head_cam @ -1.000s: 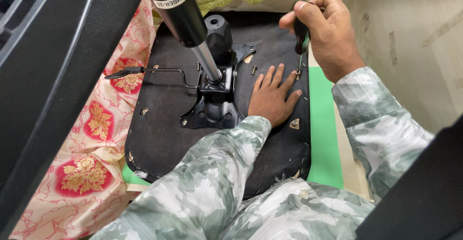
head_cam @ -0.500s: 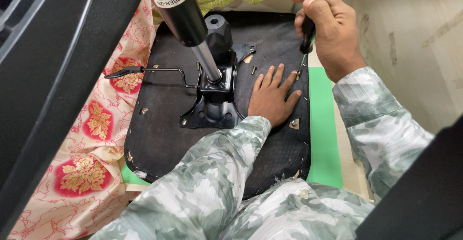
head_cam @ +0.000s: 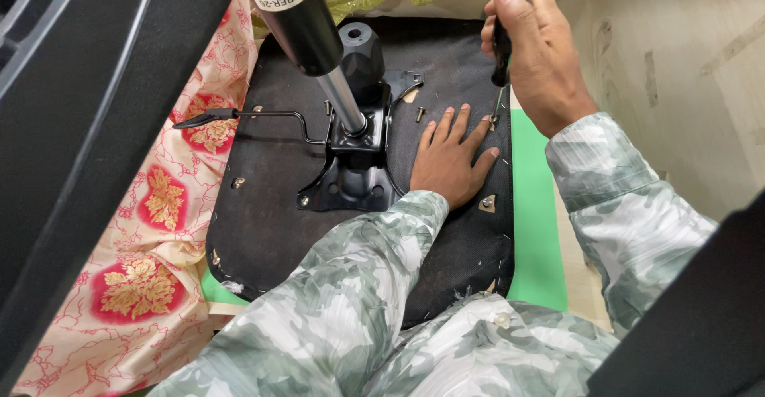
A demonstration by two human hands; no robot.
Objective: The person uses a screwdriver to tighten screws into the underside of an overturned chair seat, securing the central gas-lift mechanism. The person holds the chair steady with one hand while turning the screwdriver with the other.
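Near right edge of upturned seat base [head_cam: 263,229], my right hand [head_cam: 538,54] fisted tight on screwdriver [head_cam: 500,62], tip down at screw [head_cam: 492,122]. Left hand [head_cam: 450,158] flat, fingers spread, holding nothing, pinning base steady beside screw. 1 loose screw [head_cam: 420,113] nearby.

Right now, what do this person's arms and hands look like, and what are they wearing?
Both arms wear long, loose sleeves in a grey-green and white leafy camouflage print with buttoned cuffs. The left hand and right hand are bare: no gloves, rings or watch visible.
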